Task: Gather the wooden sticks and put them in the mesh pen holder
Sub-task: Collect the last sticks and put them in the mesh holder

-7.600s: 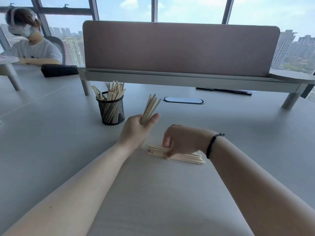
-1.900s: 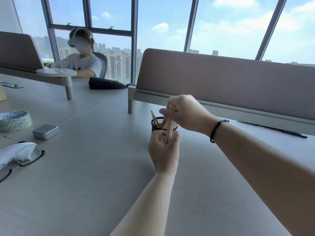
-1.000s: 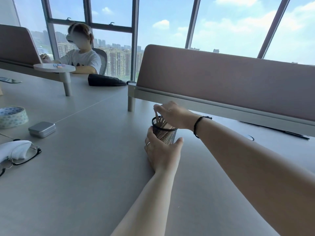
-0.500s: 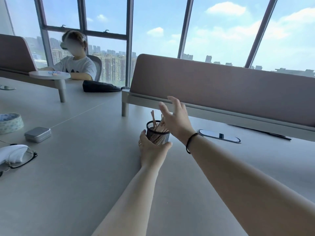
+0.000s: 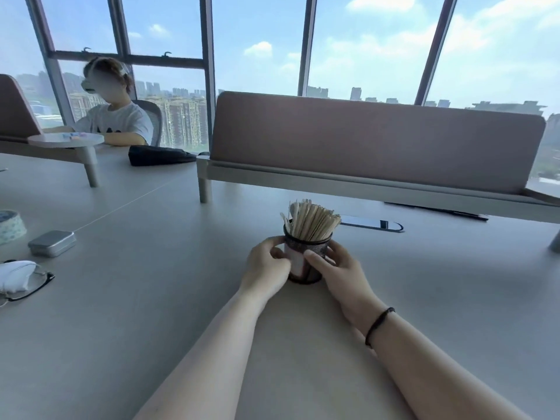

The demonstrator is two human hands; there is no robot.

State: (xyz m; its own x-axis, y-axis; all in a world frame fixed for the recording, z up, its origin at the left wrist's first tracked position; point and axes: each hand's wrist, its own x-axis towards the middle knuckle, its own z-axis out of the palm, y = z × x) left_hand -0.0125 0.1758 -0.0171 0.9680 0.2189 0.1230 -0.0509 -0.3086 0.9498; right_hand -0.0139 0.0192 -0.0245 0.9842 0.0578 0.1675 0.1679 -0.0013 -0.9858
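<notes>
Head view is showing the holder (image 5: 306, 258) standing upright on the table (image 5: 151, 298), packed with sticks (image 5: 310, 221). Both hands are clasping it low on its wall: the left hand (image 5: 266, 272) is curling round the left side, the right hand (image 5: 338, 268) round the right, fingers wrapping the mesh.

The sticks are looking thin, stiff and very light, likely to snap if bent hard; as a bundle they are best pinched near the middle. Their long axes are running nearly vertical, tops fanning up and leaning slightly right and far, above the rim. The holder itself is probably light and rigid, its mesh giving good grip, so holding the wall, not the sticks, is keeping it from tipping. No loose sticks are showing on the table.
</notes>
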